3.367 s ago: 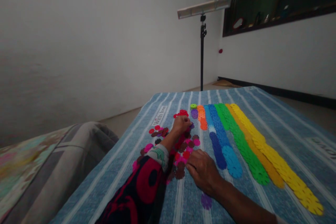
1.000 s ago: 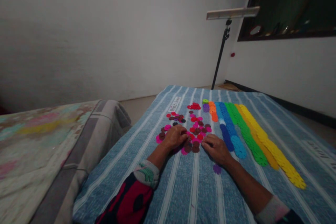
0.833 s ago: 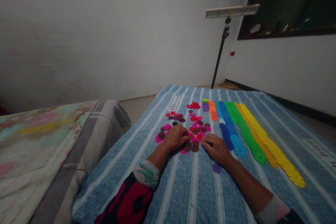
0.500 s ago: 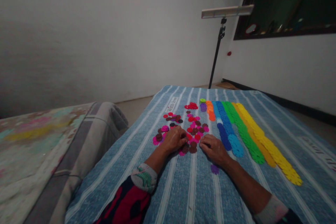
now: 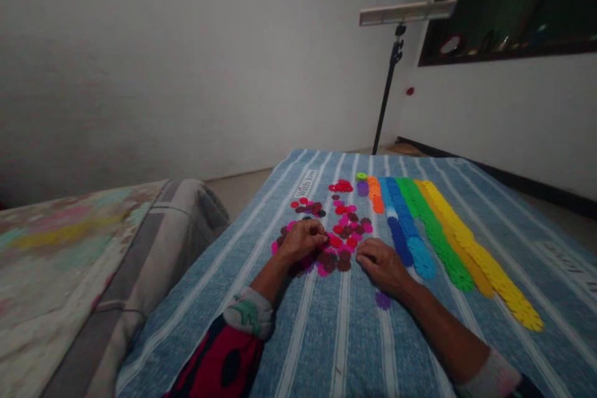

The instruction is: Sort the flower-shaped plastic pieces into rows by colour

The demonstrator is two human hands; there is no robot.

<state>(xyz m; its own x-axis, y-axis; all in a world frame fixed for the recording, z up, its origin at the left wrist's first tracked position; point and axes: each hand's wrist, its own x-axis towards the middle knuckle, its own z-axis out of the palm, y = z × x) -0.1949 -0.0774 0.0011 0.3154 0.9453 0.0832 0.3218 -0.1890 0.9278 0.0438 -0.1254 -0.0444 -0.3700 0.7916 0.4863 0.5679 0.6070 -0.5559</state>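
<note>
A loose heap of red, pink and brown toothed discs [image 5: 342, 233] lies on a blue striped cloth [image 5: 326, 336]. My left hand [image 5: 303, 239] rests on the heap's left side, fingers curled and pinched over discs. My right hand [image 5: 380, 264] lies on the cloth at the heap's right edge, fingers bent down and touching discs. Sorted rows of discs run away to the right: orange [image 5: 374, 194], blue [image 5: 405, 233], green [image 5: 433, 233] and yellow [image 5: 480, 261]. A small red pile [image 5: 341, 186] and purple discs [image 5: 362, 187] sit at the far end.
One purple disc [image 5: 383, 300] lies by my right wrist. A folded grey blanket [image 5: 153, 249] and a patterned mattress [image 5: 56, 261] border the cloth on the left. A light bar on a black stand [image 5: 389, 74] rises behind, near a dark window [image 5: 513, 6].
My left hand has drawn back from the far discs to the near heap and now shifts a little left. My right hand stays at the heap's right edge. The camera view has swung.
</note>
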